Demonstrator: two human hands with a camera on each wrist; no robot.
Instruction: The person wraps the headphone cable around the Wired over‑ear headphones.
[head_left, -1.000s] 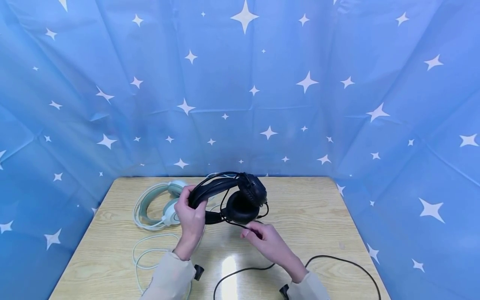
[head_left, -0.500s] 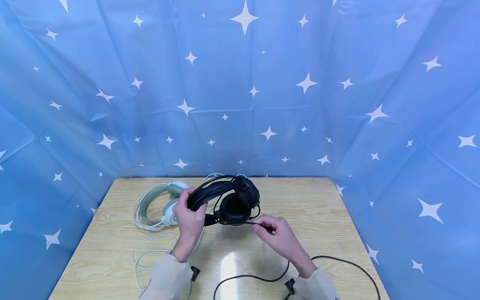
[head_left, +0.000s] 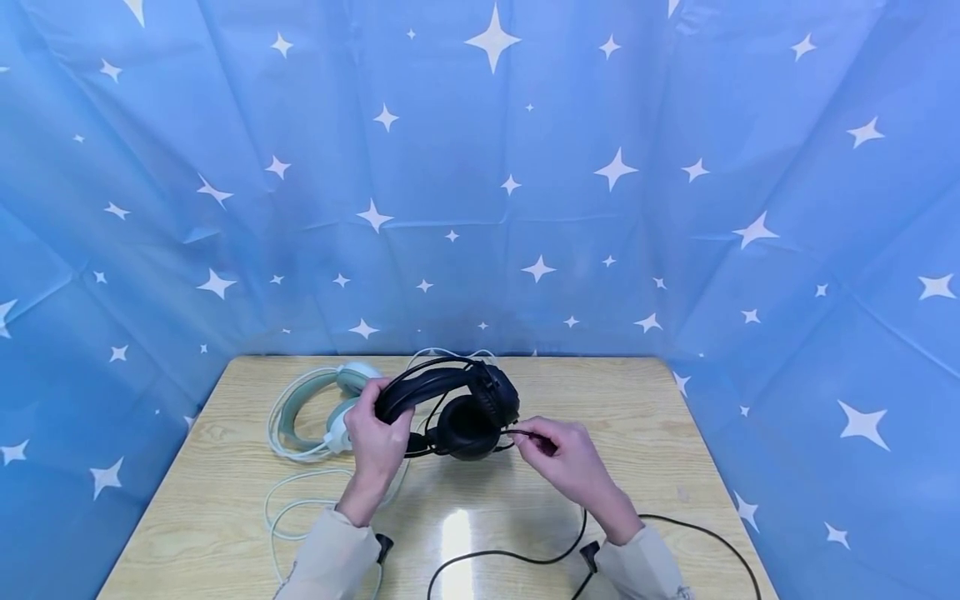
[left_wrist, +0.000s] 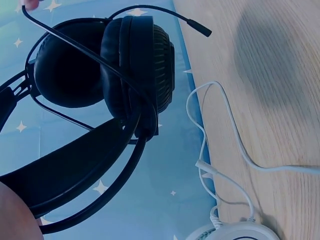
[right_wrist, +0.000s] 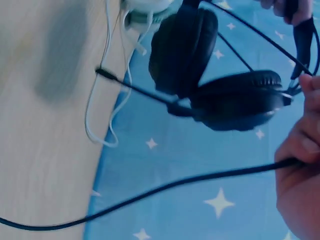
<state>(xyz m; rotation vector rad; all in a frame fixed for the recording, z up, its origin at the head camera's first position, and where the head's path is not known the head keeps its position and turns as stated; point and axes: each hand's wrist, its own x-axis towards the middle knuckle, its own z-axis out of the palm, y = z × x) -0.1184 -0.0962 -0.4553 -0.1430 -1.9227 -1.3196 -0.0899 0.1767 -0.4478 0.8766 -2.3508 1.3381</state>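
Above the table, my left hand (head_left: 378, 437) grips the padded headband of a black headset (head_left: 467, 427), its ear cups pointing right. In the left wrist view the ear cups (left_wrist: 137, 65) and a thin microphone boom (left_wrist: 200, 27) show clearly. My right hand (head_left: 570, 467) is just right of the ear cups, fingers curled round the headset's black cable (right_wrist: 175, 185). One length of this cable runs from the right fingers back along the headset. Another hangs from the hand toward the table.
Mint-green headphones (head_left: 288, 408) lie at the table's back left, partly behind my left hand. Their pale cable (head_left: 300, 502) loops over the left side of the wooden table (head_left: 645, 400). The black cable's slack (head_left: 517, 556) curves along the front. A starry blue curtain (head_left: 480, 275) surrounds the table.
My right hand has moved right and slightly farther from me, holding the cable. The headset's ear cups have shifted a little left and lower, while my left hand keeps its grip.
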